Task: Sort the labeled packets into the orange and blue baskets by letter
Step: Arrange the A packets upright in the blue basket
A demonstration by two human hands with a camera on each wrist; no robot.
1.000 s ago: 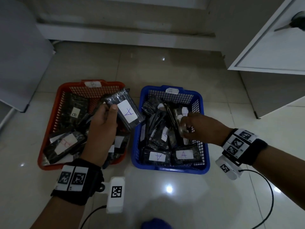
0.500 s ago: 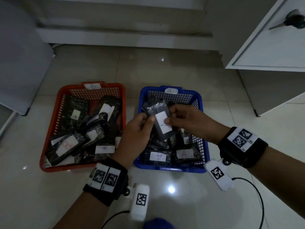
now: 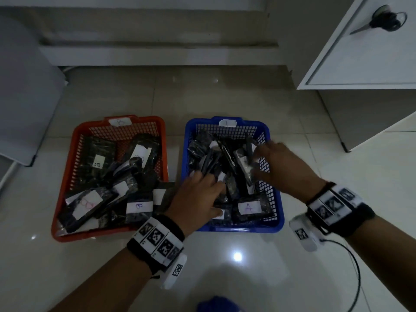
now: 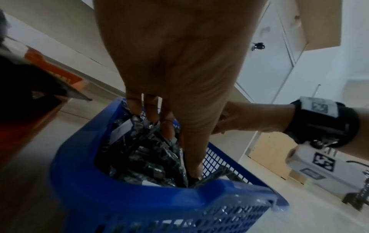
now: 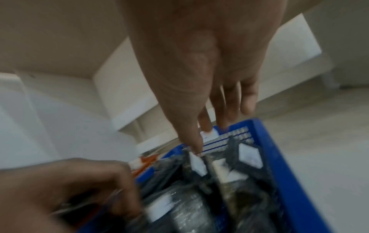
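Observation:
An orange basket (image 3: 153, 119) tagged B stands at left, full of dark packets with white labels such as a B packet (image 3: 139, 206). Beside it at right, the blue basket (image 3: 245, 228) tagged A holds a heap of packets, one A label (image 3: 248, 208) facing up. My left hand (image 3: 198, 192) reaches into the blue basket's near left part, its straight fingers (image 4: 151, 113) pressing down among the packets. Blurred, my right hand (image 3: 276, 163) hovers over the basket's right side with fingers spread; its thumb tip (image 5: 194, 148) touches an upright packet's label. Neither hand holds a packet.
The baskets stand on glossy floor tiles. A white cabinet (image 3: 360, 64) with scissors (image 3: 382, 20) on top juts in at upper right. A white panel (image 3: 22, 97) leans at left. A black cable (image 3: 356, 266) loops from my right wrist. A low wall ledge runs behind.
My left hand carried an A packet from over the orange basket to the blue one and let go; both hands, which pinched it together half a second ago, are now down in the blue basket.

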